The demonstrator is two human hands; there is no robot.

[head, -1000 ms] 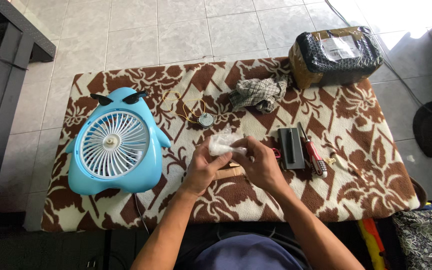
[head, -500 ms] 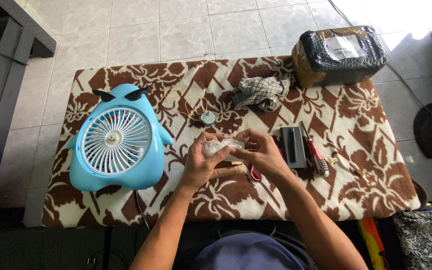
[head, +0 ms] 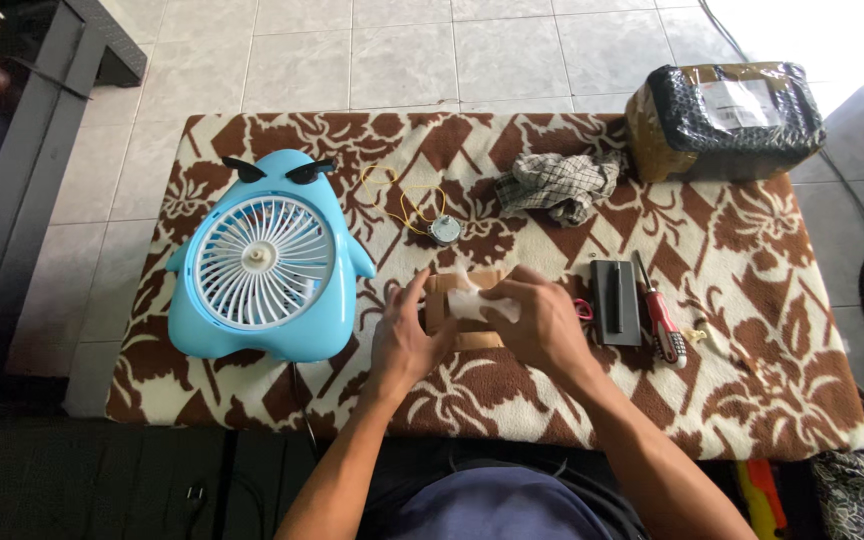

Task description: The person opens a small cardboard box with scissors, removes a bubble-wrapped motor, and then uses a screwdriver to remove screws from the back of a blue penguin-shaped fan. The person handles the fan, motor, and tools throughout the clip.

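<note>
**Two hands on a small cardboard box at a cluttered work table**

Pale floor tiles surround a low table (head: 752,400) covered with a brown and cream floral cloth, seen from above by the person seated at its near edge.

Near the middle of the table, both hands meet over a small cardboard box (head: 452,300) that lies on the cloth. The left hand (head: 404,335) grips the box's left end, fingers curled around it. The right hand (head: 542,322) is closed on a crumpled white wad, paper or plastic (head: 474,303), pressed against the top of the box. Most of the box is hidden beneath the hands.

To the left of the hands lies a light blue desk fan (head: 267,262) shaped like a penguin, with black angled eyebrows and a white round grille facing up. Behind the hands sits a small round metal motor (head: 443,230) with thin yellow wires (head: 392,195) looping away from it. Further back lies a crumpled checked rag (head: 557,183).

Just right of the right hand lies a dark grey rectangular block (head: 616,301), and beside that a screwdriver with a red and black handle (head: 662,325). A bit of red handle (head: 583,309) peeks out between hand and block; what it belongs to is unclear. At the far right corner rests a parcel wrapped in black plastic and brown tape (head: 722,118).
</note>
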